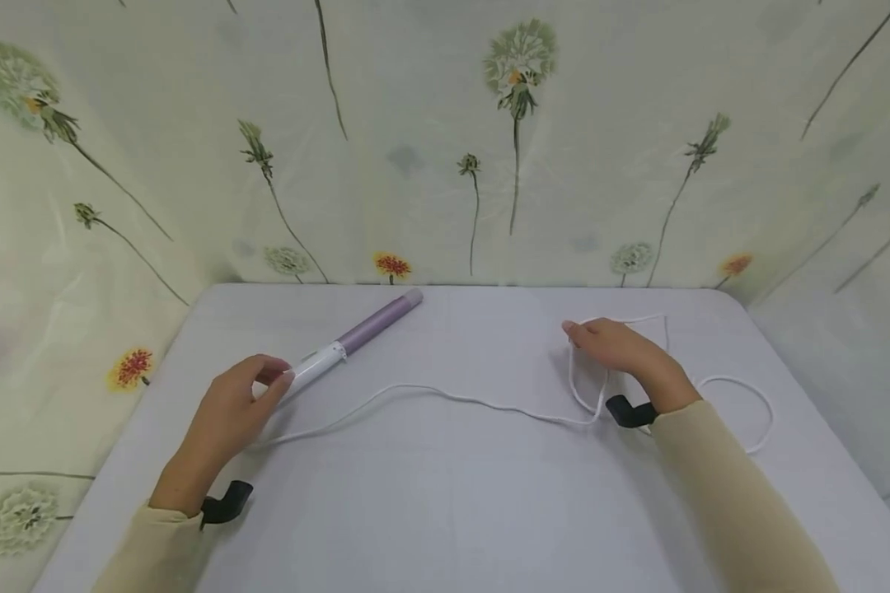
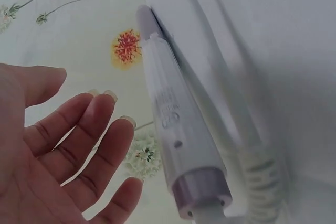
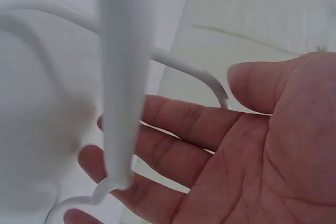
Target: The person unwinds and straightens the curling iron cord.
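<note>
A curling iron (image 1: 378,324) with a purple barrel and white handle lies slanted on the table's left half. My left hand (image 1: 241,408) is beside its handle end. The left wrist view shows the white handle (image 2: 176,114) and its purple collar apart from the loosely bent fingers, with nothing gripped. My right hand (image 1: 619,346) is above the white cord (image 1: 482,401) at the right. In the right wrist view its fingers are extended; one strand of cord (image 3: 184,65) reaches the index finger near the thumb, and a blurred strand crosses before the fingers.
The cord runs across the white table (image 1: 445,502) from the left hand to loops around and beyond the right hand. A flower-patterned cloth (image 1: 430,165) hangs behind the table. A black wrist mount (image 1: 226,502) sits on the left wrist, another (image 1: 629,412) on the right.
</note>
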A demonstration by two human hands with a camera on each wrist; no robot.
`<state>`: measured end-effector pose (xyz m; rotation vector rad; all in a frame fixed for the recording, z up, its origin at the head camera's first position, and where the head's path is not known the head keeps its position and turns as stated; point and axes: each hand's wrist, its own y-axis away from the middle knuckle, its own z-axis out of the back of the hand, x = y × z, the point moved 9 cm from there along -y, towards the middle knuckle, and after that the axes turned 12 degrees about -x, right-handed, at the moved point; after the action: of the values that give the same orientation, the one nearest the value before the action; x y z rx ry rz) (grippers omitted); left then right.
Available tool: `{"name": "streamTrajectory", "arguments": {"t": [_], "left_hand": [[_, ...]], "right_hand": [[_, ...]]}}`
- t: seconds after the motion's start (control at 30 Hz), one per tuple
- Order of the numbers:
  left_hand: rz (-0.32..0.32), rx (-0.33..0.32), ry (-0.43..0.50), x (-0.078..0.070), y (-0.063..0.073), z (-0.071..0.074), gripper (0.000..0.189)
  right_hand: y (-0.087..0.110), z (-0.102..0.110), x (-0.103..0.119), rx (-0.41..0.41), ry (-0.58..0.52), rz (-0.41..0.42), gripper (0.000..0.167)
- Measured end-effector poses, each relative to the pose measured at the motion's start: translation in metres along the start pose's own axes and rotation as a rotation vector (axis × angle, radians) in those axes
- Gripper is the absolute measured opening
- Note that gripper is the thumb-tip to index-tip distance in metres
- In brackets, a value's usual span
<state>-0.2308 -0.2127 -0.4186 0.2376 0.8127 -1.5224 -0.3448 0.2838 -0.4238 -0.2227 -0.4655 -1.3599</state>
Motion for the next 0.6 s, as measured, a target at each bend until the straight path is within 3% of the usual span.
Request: {"name": "streamTrajectory", "arguments": {"t": [0.1, 0.2, 0.33, 0.6], "left_hand": [[-0.017, -0.022, 0.015, -0.009, 0.002, 0.001, 0.028], [-0.047, -0.035, 0.03, -0.022, 0.004, 0.002, 0.024], [-0.109, -0.044, 0.054, -0.044, 0.006, 0.003, 0.021], [-0.23, -0.017, 0.021, -0.085, 0.014, -0.004, 0.02]], "right_hand": [[-0.006, 0.001, 0.021, 0.001, 0.027, -0.001, 0.068], [-0.002, 0.012, 0.039, -0.073, 0.09, -0.035, 0.061], [0.02, 0.032, 0.055, -0.201, 0.151, -0.066, 0.054], [0.075, 0.027, 0.072, -0.342, 0.155, 0.082, 0.049]]}}
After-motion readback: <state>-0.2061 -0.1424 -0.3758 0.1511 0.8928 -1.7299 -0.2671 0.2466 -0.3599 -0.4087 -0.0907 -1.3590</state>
